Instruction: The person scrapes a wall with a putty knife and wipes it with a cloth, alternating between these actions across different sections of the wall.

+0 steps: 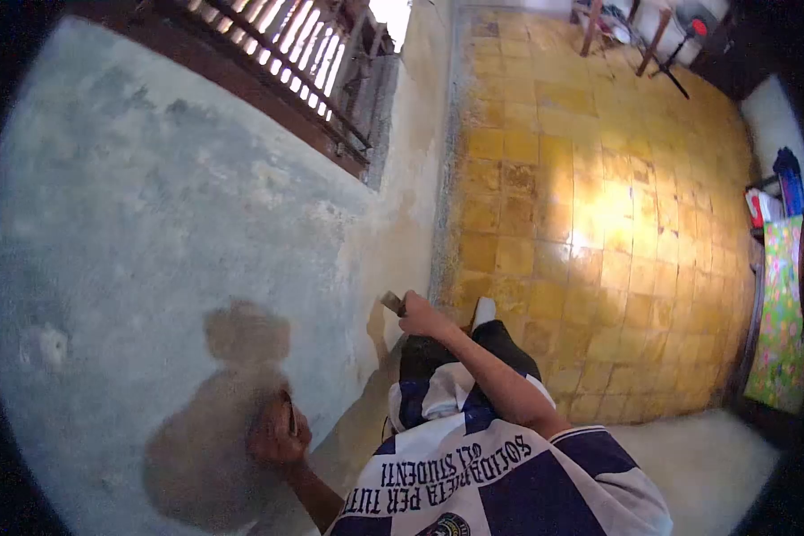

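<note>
My right hand [422, 315] is closed around a small grey-brown piece with a flat end [391, 304], which sticks out toward the wall. Lower left, my left hand [279, 431] is right at the pale blue-grey wall [152, 232], its fingers curled around something thin and dark; I cannot tell what it is. Brownish, shadow-like patches [246, 330] spread over the wall around and above this hand. Further up, the wall's paint is worn and blotchy, with a whitish rough spot [49, 347] near the left edge.
A wooden-framed window with slats [286, 54] is set into the wall above. Yellow tiles [545, 196] cover the floor to my right, where my foot [484, 310] rests. A green floral cloth [777, 330] lies at the far right; a stand with a red part [699, 27] is at the back.
</note>
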`<state>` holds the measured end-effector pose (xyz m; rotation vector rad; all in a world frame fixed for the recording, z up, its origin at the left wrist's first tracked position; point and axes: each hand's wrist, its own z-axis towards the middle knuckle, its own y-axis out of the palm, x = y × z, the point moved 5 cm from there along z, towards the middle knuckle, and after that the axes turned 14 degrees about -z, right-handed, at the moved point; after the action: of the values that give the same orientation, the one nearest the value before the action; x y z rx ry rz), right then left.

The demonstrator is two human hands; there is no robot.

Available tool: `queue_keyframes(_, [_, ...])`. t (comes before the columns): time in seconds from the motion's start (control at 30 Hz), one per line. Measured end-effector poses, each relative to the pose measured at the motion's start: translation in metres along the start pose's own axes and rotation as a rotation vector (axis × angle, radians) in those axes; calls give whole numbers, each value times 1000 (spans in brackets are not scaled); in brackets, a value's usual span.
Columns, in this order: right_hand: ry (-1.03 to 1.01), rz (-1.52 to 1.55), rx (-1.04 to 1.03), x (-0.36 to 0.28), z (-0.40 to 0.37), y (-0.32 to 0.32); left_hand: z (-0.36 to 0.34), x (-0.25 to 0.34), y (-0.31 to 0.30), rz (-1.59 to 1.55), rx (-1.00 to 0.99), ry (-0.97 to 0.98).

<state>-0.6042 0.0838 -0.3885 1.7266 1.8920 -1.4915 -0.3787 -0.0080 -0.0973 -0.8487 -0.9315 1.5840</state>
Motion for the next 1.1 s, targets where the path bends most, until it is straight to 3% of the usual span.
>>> queue_keyframes(0.07, [38, -161, 47, 0, -12, -14, 10, 3, 1, 7, -5, -25])
queue_keyframes(0.17, [4, -315, 180, 50, 12, 17, 20, 3, 12, -104, 52, -41])
queue_keyframes(0.27, [-181, -208, 194, 54, -5, -24, 10, -9, 20, -224, 85, -66])
queue_keyframes(0.37, [-80, 172, 426, 56, -55, -70, 11, -2, 2, -353, 140, -169])
queue_keyframes(0.4, [-70, 106, 501, 64, -65, -77, 9, 0, -5, -402, 164, -214])
queue_keyframes(0.43, [-64, 41, 576, 75, -78, -83, -6, -1, -4, -603, 305, -344])
queue_keyframes(0.5, [2, 250, 547, 123, -98, -78, -46, -1, 14, -1006, 605, -586])
queue_keyframes(0.53, [20, 313, 525, 116, -119, -93, -26, 14, 5, -1022, 646, -602])
queue_keyframes(0.63, [45, 462, 521, 104, -181, -123, -53, 47, 25, -878, 459, -725])
queue_keyframes(0.73, [93, 290, 525, 127, -210, -135, -84, 96, 54, -1202, 495, -1089])
queue_keyframes(0.87, [-208, -29, 666, 118, -221, -153, -107, 163, 71, -1408, 471, -1091])
queue_keyframes(0.97, [-244, -61, 689, 111, -206, -160, -114, 207, 74, -1511, 474, -1168])
queue_keyframes(1.03, [-456, 25, 687, 79, -193, -166, -120, 224, 84, -1449, 369, -1226])
queue_keyframes(1.1, [-683, -31, 666, 49, -178, -178, -121, 236, 86, -1482, 408, -1382])
